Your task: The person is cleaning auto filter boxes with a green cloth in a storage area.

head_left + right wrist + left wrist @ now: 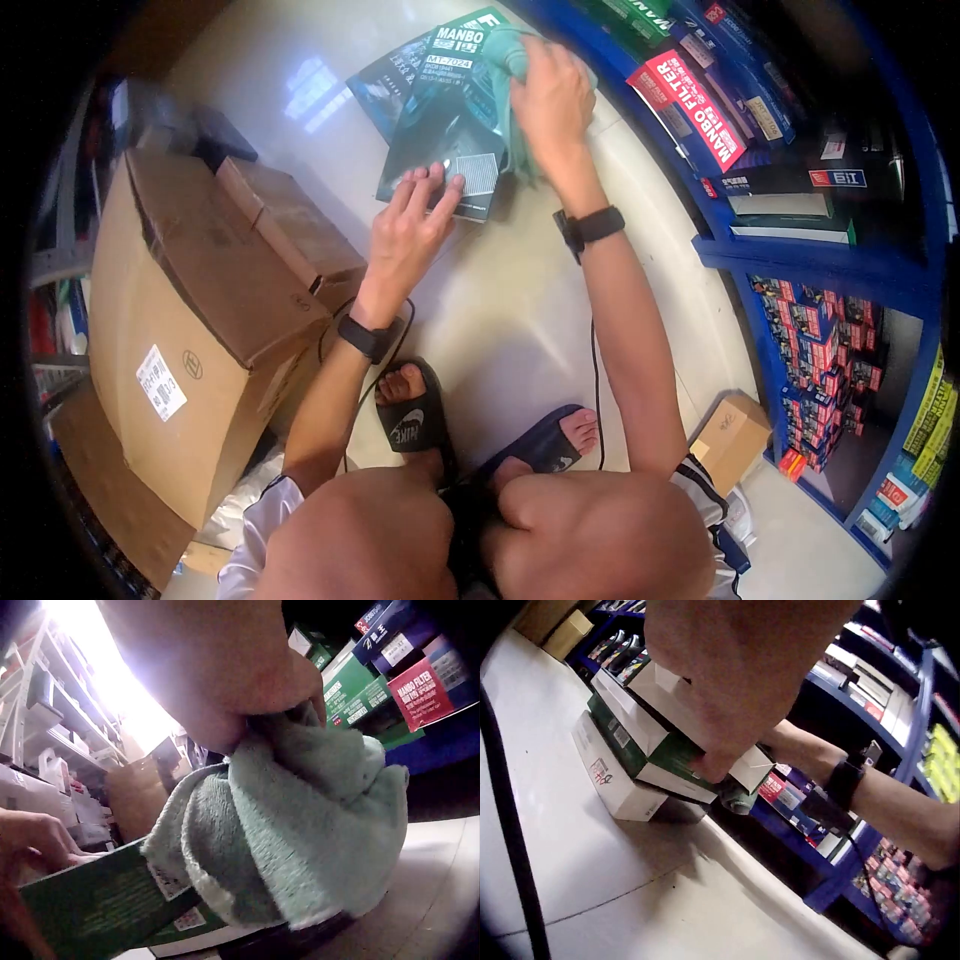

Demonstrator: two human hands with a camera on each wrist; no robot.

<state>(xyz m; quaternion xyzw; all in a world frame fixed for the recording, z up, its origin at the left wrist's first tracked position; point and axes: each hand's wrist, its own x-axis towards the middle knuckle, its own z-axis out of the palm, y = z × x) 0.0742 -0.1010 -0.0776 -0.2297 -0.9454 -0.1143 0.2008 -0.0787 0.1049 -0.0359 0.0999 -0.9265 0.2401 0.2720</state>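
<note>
A dark green MANBO box (430, 140) with a printed label lies on a small stack of boxes on the floor. My left hand (408, 228) holds its near end, fingers over the top and thumb down by the side. My right hand (553, 100) grips a pale green terry cloth (307, 817) at the box's far right edge. The cloth hangs in folds over that side and covers part of the printing. Below, the left wrist view shows another green box (616, 727) and a white box (604, 769) with red handwriting. A second printed box (380, 85) sticks out behind.
To the left stand large brown cartons (200, 260). On the right, a blue shelf (830, 255) holds filter boxes, among them a red MANBO FILTER box (690, 105). Thin black cables (597, 400) run down from both wrists. A small brown carton (732, 435) sits by the shelf's foot.
</note>
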